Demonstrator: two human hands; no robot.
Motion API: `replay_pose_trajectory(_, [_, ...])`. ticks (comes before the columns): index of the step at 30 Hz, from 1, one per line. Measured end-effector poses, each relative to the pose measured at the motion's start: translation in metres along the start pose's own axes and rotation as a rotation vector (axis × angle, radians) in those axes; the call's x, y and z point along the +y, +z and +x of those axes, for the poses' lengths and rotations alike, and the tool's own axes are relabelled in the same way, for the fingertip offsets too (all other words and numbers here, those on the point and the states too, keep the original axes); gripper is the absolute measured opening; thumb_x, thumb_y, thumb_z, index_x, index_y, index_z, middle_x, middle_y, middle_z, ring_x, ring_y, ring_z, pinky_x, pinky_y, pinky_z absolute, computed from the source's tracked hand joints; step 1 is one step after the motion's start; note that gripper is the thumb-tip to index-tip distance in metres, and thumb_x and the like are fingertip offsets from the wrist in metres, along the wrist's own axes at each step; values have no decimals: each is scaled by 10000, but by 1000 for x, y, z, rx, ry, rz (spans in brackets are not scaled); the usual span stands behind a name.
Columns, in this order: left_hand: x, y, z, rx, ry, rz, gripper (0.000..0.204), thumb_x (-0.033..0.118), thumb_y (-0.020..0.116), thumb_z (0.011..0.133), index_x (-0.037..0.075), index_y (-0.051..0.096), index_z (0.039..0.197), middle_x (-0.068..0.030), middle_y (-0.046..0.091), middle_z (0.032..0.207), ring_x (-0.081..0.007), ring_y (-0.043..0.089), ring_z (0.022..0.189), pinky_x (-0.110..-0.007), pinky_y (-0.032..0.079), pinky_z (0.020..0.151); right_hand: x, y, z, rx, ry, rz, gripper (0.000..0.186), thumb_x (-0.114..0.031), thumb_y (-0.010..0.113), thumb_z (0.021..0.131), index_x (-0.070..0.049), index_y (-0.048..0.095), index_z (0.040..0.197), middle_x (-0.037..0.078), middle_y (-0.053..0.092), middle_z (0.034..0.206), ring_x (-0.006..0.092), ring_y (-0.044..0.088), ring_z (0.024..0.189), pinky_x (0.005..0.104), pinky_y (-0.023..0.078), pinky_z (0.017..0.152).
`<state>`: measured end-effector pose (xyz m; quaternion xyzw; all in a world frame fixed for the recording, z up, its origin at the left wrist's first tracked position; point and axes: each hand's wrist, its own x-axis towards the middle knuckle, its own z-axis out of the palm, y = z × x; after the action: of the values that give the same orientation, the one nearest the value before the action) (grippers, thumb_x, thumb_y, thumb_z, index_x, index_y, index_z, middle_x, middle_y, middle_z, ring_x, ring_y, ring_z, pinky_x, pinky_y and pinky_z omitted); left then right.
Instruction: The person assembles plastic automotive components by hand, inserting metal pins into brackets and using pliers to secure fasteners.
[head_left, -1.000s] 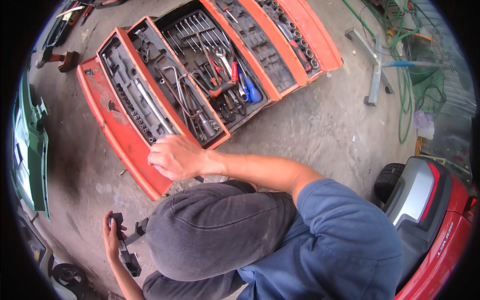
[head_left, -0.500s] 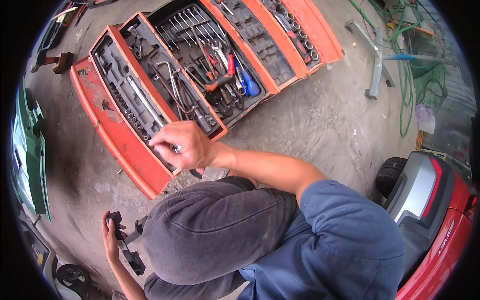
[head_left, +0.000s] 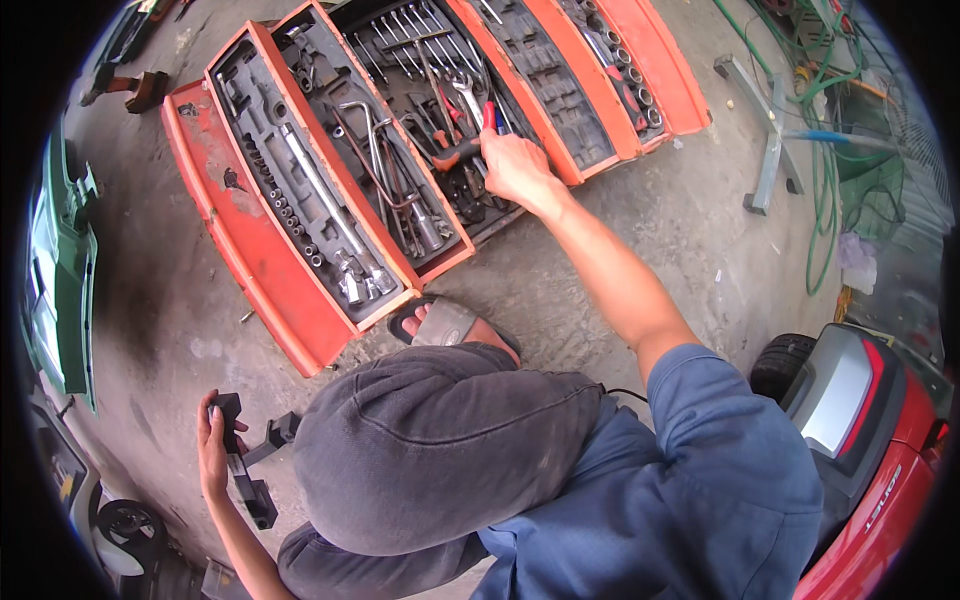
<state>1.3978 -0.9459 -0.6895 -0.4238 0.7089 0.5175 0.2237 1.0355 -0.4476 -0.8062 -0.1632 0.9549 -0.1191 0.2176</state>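
Note:
A red metal toolbox (head_left: 262,268) lies fully folded open on the concrete floor, its trays full of sockets, spanners and wrenches. My right hand (head_left: 516,166) reaches into the middle compartment, fingers curled down among the tools against a red-handled tool (head_left: 488,116); the grip itself is hidden. My left hand (head_left: 212,452) is low at the left beside my bent knee, closed around a black metal part (head_left: 240,462). A long chrome ratchet bar (head_left: 322,200) rests in the left tray.
A green body panel (head_left: 58,262) stands along the left edge. A red vehicle (head_left: 882,480) with a grey panel sits at the lower right. Green hoses (head_left: 828,160) and a grey metal stand (head_left: 768,158) lie at the upper right. My sandalled foot (head_left: 446,324) is by the toolbox.
My right hand has moved from the left tray's near edge across to the middle compartment of the toolbox. The left hand still holds the black part.

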Motion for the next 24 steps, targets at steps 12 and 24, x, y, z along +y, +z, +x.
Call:
replay_pose_trajectory(12, [-5, -5, -2, 10, 59, -71, 435, 350, 453, 1086, 164, 422, 1478, -74, 653, 811, -96, 571, 559, -242, 488, 514, -12, -100, 7, -509, 9, 664, 310, -59, 729, 797, -7, 575, 1062, 29, 645, 753, 115, 647, 688, 279, 520, 614])
replay_pose_trajectory(24, [5, -4, -5, 1, 83, -33, 444, 374, 429, 1090, 180, 417, 1489, -71, 657, 834, -91, 557, 584, -245, 476, 539, -23, -89, -18, -602, 5, 748, 469, -78, 716, 838, 3, 552, 1270, 62, 696, 794, 136, 689, 720, 276, 536, 629])
